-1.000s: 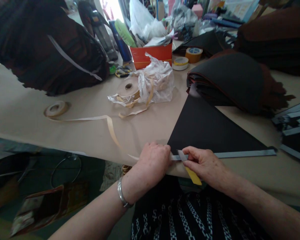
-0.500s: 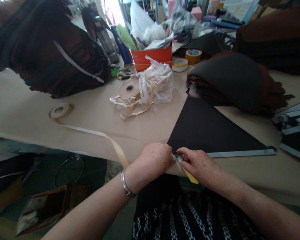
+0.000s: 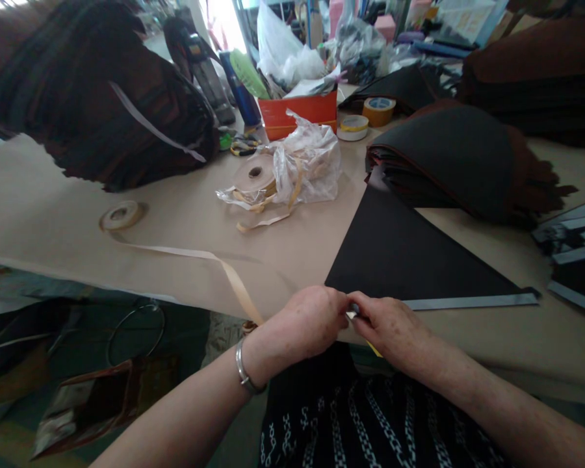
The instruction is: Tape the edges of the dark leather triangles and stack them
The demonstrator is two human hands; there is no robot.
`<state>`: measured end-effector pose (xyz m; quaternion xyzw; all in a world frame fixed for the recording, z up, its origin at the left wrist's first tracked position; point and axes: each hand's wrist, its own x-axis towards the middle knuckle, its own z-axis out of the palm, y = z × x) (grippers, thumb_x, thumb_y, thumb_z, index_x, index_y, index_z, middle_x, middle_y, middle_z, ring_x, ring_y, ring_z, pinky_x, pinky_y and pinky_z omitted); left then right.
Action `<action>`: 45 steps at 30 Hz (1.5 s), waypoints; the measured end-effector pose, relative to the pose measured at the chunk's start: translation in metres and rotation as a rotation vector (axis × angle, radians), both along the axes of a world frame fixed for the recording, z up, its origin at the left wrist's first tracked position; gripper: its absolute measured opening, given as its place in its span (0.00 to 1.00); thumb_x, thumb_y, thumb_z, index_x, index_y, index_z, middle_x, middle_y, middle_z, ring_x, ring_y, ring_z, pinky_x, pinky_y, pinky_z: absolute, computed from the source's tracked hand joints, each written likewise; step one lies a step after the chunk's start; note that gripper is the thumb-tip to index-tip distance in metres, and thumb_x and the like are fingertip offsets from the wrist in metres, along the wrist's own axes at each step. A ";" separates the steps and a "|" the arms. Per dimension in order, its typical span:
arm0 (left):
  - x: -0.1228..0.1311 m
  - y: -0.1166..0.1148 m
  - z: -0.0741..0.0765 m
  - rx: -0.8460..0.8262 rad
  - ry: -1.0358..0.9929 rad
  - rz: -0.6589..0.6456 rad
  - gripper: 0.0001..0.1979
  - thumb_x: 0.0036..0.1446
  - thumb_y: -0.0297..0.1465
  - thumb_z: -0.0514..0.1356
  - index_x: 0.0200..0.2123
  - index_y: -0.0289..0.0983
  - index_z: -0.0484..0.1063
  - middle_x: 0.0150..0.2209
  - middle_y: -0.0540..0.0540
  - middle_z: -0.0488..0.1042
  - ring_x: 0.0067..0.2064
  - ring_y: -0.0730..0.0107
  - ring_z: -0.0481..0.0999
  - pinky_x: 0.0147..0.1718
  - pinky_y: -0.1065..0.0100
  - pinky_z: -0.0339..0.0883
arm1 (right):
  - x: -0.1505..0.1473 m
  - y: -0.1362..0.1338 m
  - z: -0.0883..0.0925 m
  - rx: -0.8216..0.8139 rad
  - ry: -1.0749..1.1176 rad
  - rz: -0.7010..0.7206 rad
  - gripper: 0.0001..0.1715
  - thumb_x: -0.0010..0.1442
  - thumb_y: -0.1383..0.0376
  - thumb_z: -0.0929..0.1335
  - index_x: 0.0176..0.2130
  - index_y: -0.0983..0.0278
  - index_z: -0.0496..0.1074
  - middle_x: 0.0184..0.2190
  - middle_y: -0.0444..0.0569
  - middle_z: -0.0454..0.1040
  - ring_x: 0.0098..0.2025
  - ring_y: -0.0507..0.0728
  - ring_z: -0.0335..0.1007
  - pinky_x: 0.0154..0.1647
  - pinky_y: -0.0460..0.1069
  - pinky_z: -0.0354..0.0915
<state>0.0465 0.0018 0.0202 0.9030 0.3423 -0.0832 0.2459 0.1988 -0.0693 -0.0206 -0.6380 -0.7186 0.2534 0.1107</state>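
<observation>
My left hand (image 3: 316, 318) is closed at the table's front edge, its fingertips mostly hidden. A pale yellow tape strip (image 3: 238, 289) runs from a small tape roll (image 3: 121, 214) and passes behind my left wrist. My right hand (image 3: 392, 325) is closed in a pinch, its fingertips meeting those of my left. A small whitish, shiny bit shows between the hands, and a thin piece with a yellow end (image 3: 374, 349) sticks out below my right hand; its kind is not clear. Beyond both hands lies a black triangular panel (image 3: 394, 253) with a grey strip (image 3: 472, 301) along its near edge.
A large tape roll (image 3: 255, 174) lies partly in a clear plastic bag (image 3: 316, 169). Behind it stand a red box (image 3: 299, 116), scissors (image 3: 245, 145) and two more rolls. Stacks of dark panels (image 3: 448, 156) rest at right, and another dark stack (image 3: 92, 110) at left.
My left hand has moved right, up against my right hand. Less of the yellow-ended piece shows below my right hand. The tape strip has shifted slightly right.
</observation>
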 end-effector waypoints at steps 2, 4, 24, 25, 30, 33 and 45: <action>-0.002 -0.004 -0.002 -0.033 -0.066 -0.009 0.08 0.56 0.28 0.54 0.30 0.37 0.73 0.25 0.48 0.75 0.26 0.70 0.73 0.23 0.71 0.55 | -0.002 -0.001 0.000 0.010 -0.023 0.008 0.13 0.58 0.69 0.62 0.44 0.60 0.68 0.31 0.46 0.76 0.32 0.54 0.72 0.29 0.47 0.56; -0.004 -0.007 -0.005 -0.050 -0.120 -0.002 0.09 0.57 0.28 0.53 0.31 0.37 0.73 0.25 0.49 0.75 0.25 0.73 0.71 0.22 0.73 0.55 | -0.004 -0.002 0.000 0.015 -0.057 0.026 0.13 0.58 0.70 0.63 0.44 0.61 0.68 0.33 0.47 0.76 0.33 0.55 0.73 0.29 0.47 0.57; -0.055 -0.008 -0.004 -0.134 -0.561 0.388 0.10 0.55 0.30 0.56 0.22 0.36 0.64 0.27 0.51 0.65 0.31 0.73 0.64 0.31 0.70 0.58 | 0.039 -0.018 0.034 -0.035 0.343 -0.103 0.19 0.60 0.62 0.64 0.51 0.61 0.68 0.29 0.44 0.74 0.29 0.51 0.68 0.31 0.46 0.62; -0.057 -0.008 -0.005 -0.147 -0.593 0.392 0.10 0.55 0.30 0.56 0.23 0.36 0.64 0.30 0.50 0.67 0.33 0.73 0.65 0.33 0.69 0.58 | 0.053 -0.019 0.040 -0.040 0.364 -0.140 0.15 0.60 0.61 0.64 0.46 0.61 0.71 0.27 0.43 0.73 0.28 0.51 0.67 0.30 0.46 0.61; -0.047 -0.016 -0.018 -0.340 -0.690 0.391 0.09 0.57 0.31 0.55 0.25 0.37 0.63 0.37 0.48 0.71 0.38 0.71 0.68 0.38 0.69 0.60 | 0.144 -0.005 0.037 0.075 0.423 -0.434 0.14 0.59 0.54 0.62 0.33 0.62 0.65 0.29 0.47 0.73 0.30 0.53 0.70 0.31 0.47 0.63; -0.038 -0.018 -0.031 -0.427 -0.681 0.402 0.10 0.56 0.33 0.55 0.24 0.37 0.61 0.28 0.51 0.66 0.31 0.73 0.63 0.32 0.71 0.58 | 0.189 0.005 0.025 0.134 0.235 -0.488 0.13 0.59 0.55 0.61 0.36 0.62 0.65 0.25 0.44 0.71 0.25 0.53 0.67 0.28 0.48 0.61; -0.015 -0.003 -0.033 -0.383 -0.478 0.400 0.12 0.51 0.36 0.53 0.21 0.37 0.58 0.21 0.54 0.57 0.26 0.74 0.56 0.26 0.71 0.50 | 0.185 -0.019 0.007 -0.083 -0.208 -0.325 0.13 0.58 0.61 0.61 0.26 0.63 0.67 0.24 0.48 0.72 0.27 0.55 0.67 0.27 0.48 0.54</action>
